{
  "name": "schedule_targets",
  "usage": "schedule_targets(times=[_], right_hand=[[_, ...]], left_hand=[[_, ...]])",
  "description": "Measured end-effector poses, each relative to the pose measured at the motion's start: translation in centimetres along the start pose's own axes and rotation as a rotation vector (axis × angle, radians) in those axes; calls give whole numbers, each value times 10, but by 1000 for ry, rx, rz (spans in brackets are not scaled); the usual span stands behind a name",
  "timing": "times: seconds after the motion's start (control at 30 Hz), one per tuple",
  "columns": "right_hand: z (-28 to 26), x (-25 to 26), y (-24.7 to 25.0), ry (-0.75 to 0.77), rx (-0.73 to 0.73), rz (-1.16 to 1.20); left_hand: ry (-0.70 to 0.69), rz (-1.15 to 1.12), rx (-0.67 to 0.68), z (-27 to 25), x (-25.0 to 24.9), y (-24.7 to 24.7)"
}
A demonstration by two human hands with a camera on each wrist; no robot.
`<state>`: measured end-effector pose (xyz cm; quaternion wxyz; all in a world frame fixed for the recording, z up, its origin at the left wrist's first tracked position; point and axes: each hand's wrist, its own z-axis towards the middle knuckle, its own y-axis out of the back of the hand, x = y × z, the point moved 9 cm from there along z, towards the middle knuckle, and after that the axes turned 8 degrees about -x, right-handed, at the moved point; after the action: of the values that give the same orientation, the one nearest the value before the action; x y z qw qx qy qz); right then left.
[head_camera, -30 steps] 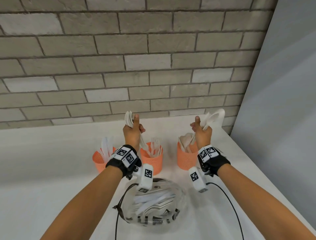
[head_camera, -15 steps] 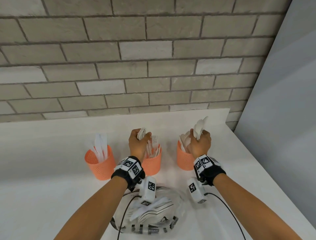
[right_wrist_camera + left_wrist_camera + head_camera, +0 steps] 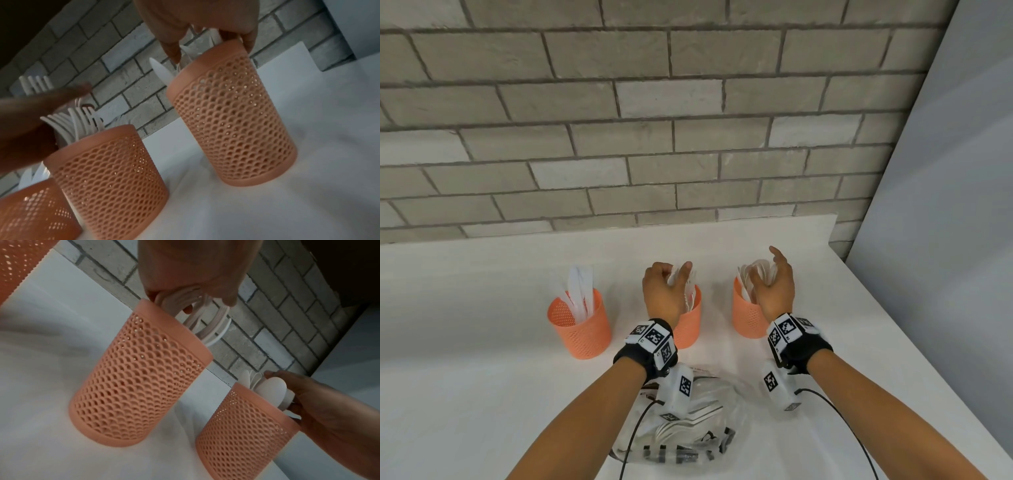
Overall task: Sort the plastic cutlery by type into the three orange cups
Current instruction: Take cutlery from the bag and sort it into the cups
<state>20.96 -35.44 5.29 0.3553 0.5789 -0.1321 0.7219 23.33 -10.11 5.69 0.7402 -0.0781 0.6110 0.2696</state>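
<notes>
Three orange mesh cups stand in a row on the white table. The left cup (image 3: 582,329) holds white knives (image 3: 580,291). My left hand (image 3: 673,274) hovers over the middle cup (image 3: 690,325), its fingers and thumb still curled round the tops of the white forks (image 3: 197,318) that stand in it. At the right cup (image 3: 746,318), my right hand (image 3: 765,270) has its fingers spread loosely about the white spoons (image 3: 755,274), which rest in the cup (image 3: 232,121).
A clear plastic bag (image 3: 688,428) with more white cutlery lies on the table (image 3: 482,394) between my forearms. A brick wall (image 3: 688,137) runs behind the cups. A grey panel (image 3: 945,240) borders the table's right edge.
Both hands came down from chest height to the cups with their bundles. The spoons dropped into the right cup and my right hand spread open; the forks went down into the middle cup.
</notes>
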Motion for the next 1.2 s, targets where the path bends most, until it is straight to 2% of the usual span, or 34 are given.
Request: schedule_targets(times=[0.07, 0.2, 0.27, 0.33, 0.43, 0.6, 0.7, 0.77, 0.87, 0.97, 1.03, 1.1, 1.2], right_hand=[[0, 8, -2, 92, 30, -96], [-2, 22, -15, 227, 165, -375], [-3, 21, -24, 286, 254, -543], [-5, 15, -31, 314, 313, -654], [-6, 14, -33, 320, 307, -650], [-8, 21, -34, 362, 288, -704], [-4, 25, -33, 364, 304, -694], [-3, 28, -33, 373, 312, -717], [-5, 25, -36, 357, 367, -791], [-9, 20, -38, 346, 422, -854], [-10, 18, -38, 347, 429, -859], [-10, 18, -38, 350, 430, -856], [-10, 16, -39, 372, 433, -887]], left_hand=[[-24, -10, -3, 0, -5, 0], [-207, 77, 51, -4, -18, -3], [-230, 175, 110, -6, -17, -9], [-197, 285, 164, -7, -11, -17], [-154, 444, 206, -9, -10, -22], [-256, 252, 250, -17, -29, -25], [-276, 281, 306, -18, -29, -29], [-338, 325, 298, -21, -34, -29], [-479, 485, 364, -32, -42, -40], [-575, 806, 494, -42, -33, -56], [-555, 957, 503, -42, -26, -56], [-475, 1057, 469, -37, -20, -50], [-343, 1081, 388, -28, -16, -37]])
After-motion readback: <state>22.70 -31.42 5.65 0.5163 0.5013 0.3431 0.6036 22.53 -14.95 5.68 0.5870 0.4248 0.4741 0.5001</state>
